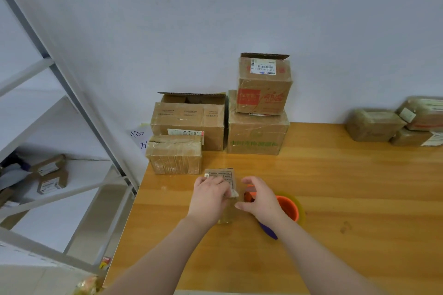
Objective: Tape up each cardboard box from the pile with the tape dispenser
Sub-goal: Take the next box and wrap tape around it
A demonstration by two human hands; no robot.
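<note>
Centre of frame, low: small box (221, 175) flat on the desk (335, 187), just in front of the pile (257, 134) stacked against the wall. My left grip (209, 199) is curled down on the box's near end, clamped on it and pinching something pale at its corner. Probably a tape end, but too blurred to say. A shiny strip runs from the box toward me on the desk, likely tape.

My right grip (262, 201) arches over the front of the dispenser (288, 208), just right of the box, with fingers bent and thumb and forefinger apart. I cannot tell whether it actually clamps the dispenser or only hovers on it. The orange roll and purple handle stick out behind my wrist.

Risks, my read:
- The box looks small and light. If I pull tape with only one end pinned, it may slide or tip toward the dispenser.
- Loose tape lying on the desk could stick there, or fold on itself and wrinkle over the seam.
- My right fingers sit close to the dispenser's cutting end, so a quick tear could catch them.
- The two grips are nearly touching, so there is little room and I could knock the box off line.
</note>
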